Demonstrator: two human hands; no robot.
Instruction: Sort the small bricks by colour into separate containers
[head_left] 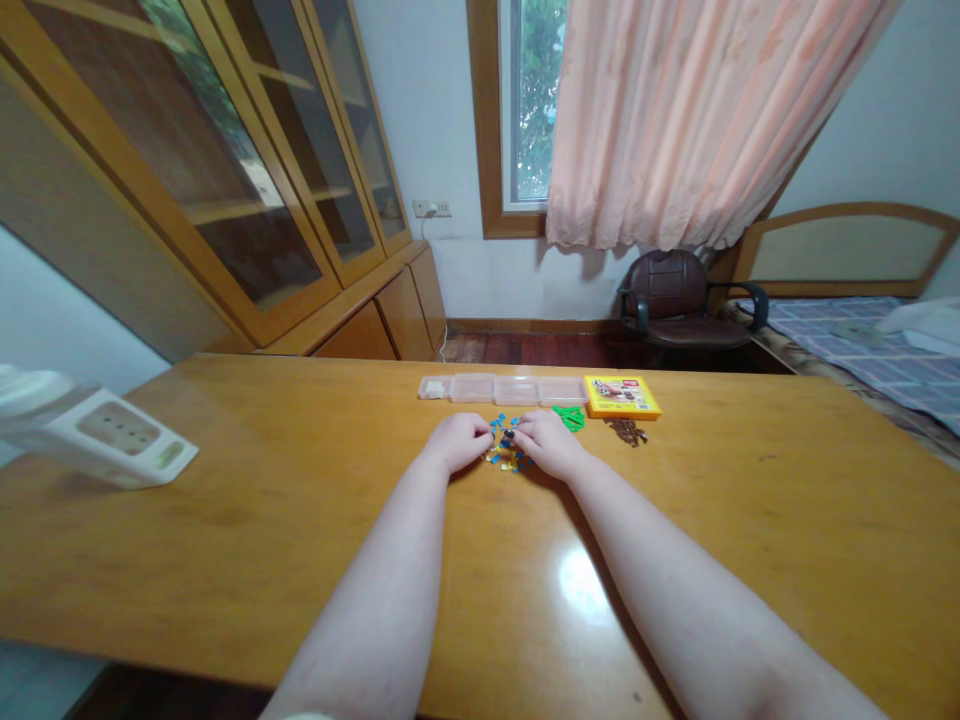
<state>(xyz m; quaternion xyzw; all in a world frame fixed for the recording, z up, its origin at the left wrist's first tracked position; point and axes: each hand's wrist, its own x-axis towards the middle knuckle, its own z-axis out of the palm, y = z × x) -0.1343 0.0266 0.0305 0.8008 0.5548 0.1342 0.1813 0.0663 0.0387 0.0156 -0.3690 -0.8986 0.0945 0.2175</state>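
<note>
A small loose pile of blue and yellow pieces (517, 464), resembling tiny building bricks, lies on the wooden table between my hands. My left hand (459, 441) is at the pile's left side, fingers bent and thumb close to the fingertips. From the right, my right hand (549, 442) reaches over the pile, its fingers curled in and a dark nail showing. Whatever either hand pinches is too small to make out. Just beyond my right hand sits a heap of green pieces (570, 417). Further right lies a heap of brown pieces (627, 432).
Clear plastic boxes (514, 389) stand in a row behind the pile. Beside them is a yellow box (622, 397) with a printed picture. A white device (131, 440) stands at the left of the table (300, 500). An office chair (667, 298) is beyond the far edge.
</note>
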